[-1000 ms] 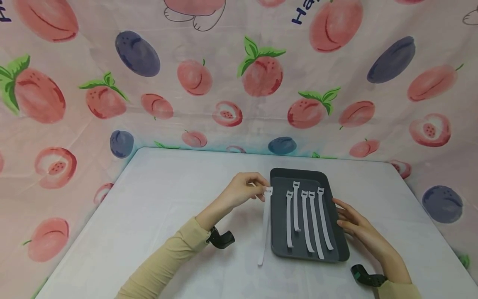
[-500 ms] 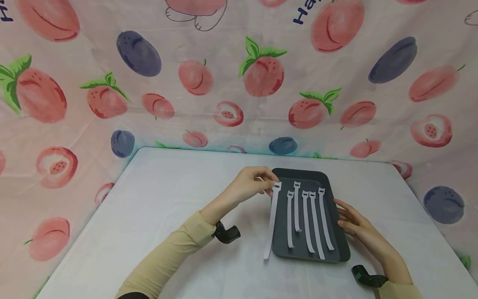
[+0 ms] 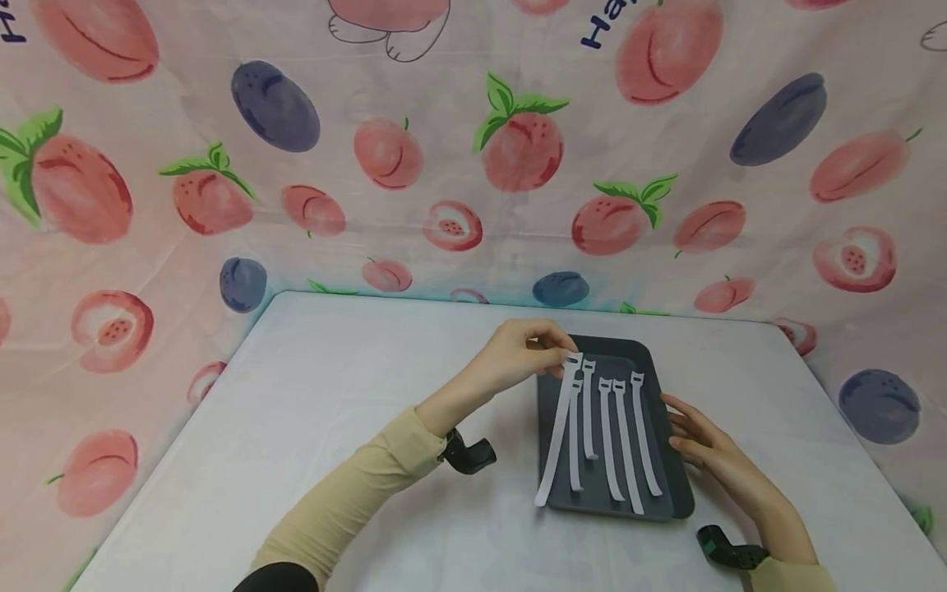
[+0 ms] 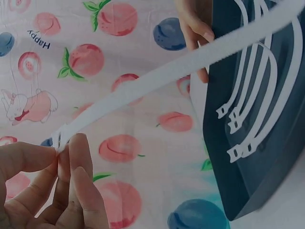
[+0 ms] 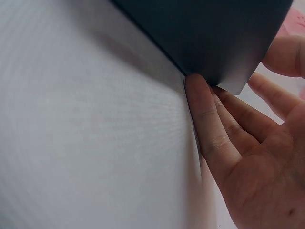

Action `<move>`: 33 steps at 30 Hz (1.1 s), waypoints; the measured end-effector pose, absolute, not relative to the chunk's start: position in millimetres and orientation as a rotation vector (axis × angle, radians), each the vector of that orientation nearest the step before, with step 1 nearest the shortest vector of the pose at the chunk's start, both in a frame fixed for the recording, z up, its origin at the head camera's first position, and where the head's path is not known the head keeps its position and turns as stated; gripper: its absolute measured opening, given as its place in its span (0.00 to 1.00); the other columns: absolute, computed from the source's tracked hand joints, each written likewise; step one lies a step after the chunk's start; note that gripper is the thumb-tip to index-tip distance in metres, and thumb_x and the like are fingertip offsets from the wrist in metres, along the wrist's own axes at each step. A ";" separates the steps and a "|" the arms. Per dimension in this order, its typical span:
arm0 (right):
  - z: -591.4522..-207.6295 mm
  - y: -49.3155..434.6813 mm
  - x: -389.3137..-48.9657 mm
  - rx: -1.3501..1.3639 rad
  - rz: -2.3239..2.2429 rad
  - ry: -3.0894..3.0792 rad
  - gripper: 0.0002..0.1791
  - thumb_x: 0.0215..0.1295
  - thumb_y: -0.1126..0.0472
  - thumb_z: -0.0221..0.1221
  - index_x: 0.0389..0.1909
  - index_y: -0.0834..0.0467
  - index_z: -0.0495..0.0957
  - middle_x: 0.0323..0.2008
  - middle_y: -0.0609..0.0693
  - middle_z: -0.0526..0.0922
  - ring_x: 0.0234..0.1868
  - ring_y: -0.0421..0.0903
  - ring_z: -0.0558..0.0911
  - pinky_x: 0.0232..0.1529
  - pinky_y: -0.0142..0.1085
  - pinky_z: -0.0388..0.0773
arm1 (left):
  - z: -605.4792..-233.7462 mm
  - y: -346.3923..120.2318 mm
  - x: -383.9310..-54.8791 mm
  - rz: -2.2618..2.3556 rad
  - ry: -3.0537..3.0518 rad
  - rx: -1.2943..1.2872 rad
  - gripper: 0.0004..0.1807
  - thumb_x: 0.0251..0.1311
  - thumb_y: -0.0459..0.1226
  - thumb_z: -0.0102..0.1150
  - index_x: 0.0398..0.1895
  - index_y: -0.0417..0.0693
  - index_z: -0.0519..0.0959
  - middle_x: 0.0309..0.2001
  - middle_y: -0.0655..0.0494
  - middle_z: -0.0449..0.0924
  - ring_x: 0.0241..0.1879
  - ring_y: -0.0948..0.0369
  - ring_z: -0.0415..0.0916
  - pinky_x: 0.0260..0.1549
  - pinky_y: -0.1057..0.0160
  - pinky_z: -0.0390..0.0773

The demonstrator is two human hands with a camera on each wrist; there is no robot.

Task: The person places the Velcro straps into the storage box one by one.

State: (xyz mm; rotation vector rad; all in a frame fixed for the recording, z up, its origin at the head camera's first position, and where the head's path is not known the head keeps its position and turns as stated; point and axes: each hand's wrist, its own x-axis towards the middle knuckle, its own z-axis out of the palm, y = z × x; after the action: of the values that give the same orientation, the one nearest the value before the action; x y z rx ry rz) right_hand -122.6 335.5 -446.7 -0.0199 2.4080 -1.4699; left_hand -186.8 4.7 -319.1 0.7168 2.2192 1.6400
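Observation:
In the head view my left hand (image 3: 528, 353) pinches the slotted head of a white hook-and-loop cable tie (image 3: 556, 444) between thumb and fingertips. The tie slants down over the left part of a dark grey tray (image 3: 669, 485), its tail reaching the tray's lower left edge. The left wrist view shows the same cable tie (image 4: 157, 83) stretching from the pinch toward the tray. Several similar white cable ties (image 3: 623, 448) lie side by side in the tray, heads at the far end. My right hand (image 3: 721, 452) touches the tray's right side with extended fingers (image 5: 209, 119).
A white table (image 3: 355, 395) lies under the tray, with a fruit-print cloth (image 3: 444, 164) behind and beside it. Black wrist-worn devices (image 3: 468, 454) sit at both cuffs. The tray's raised rim runs around the ties.
My left hand has moved right and slightly away from me, carrying the cable tie from beside the tray to over its left part. The right hand stays at the tray's side.

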 end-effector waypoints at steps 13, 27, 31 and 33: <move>-445.9 335.8 -121.5 -0.035 -1.443 2.432 0.38 0.71 0.49 0.50 0.76 0.46 0.43 0.73 0.67 0.53 0.71 0.66 0.58 0.56 0.39 0.71 | -319.7 15.4 -197.0 1.672 2.266 0.701 0.08 0.64 0.35 0.56 0.42 0.46 0.83 0.37 0.49 0.83 0.36 0.51 0.83 0.36 0.62 0.81; -447.8 337.7 -121.8 -0.054 -1.459 2.429 0.38 0.71 0.49 0.51 0.76 0.45 0.44 0.73 0.67 0.54 0.64 0.36 0.66 0.52 0.27 0.71 | -331.6 24.8 -221.9 1.678 2.320 0.568 0.07 0.64 0.34 0.57 0.41 0.45 0.83 0.37 0.48 0.82 0.38 0.50 0.84 0.33 0.68 0.80; -448.3 338.5 -121.3 -0.067 -1.481 2.416 0.38 0.71 0.49 0.51 0.76 0.46 0.45 0.73 0.67 0.54 0.53 0.16 0.62 0.49 0.22 0.70 | -334.4 27.7 -226.9 1.673 2.333 0.519 0.07 0.64 0.34 0.57 0.41 0.47 0.83 0.36 0.49 0.82 0.36 0.53 0.84 0.34 0.66 0.80; -448.0 338.6 -121.1 -0.067 -1.478 2.417 0.38 0.71 0.49 0.51 0.76 0.46 0.45 0.73 0.66 0.54 0.52 0.16 0.61 0.51 0.26 0.71 | -336.4 29.3 -229.7 1.678 2.334 0.494 0.07 0.64 0.34 0.56 0.41 0.48 0.83 0.36 0.49 0.81 0.34 0.56 0.83 0.35 0.65 0.80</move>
State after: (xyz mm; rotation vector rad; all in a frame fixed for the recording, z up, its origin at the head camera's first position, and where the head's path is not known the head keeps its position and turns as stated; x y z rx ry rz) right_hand -121.1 338.6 -448.0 -0.0669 2.4172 -1.4784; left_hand -229.7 29.3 -336.4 0.4935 2.3338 1.6779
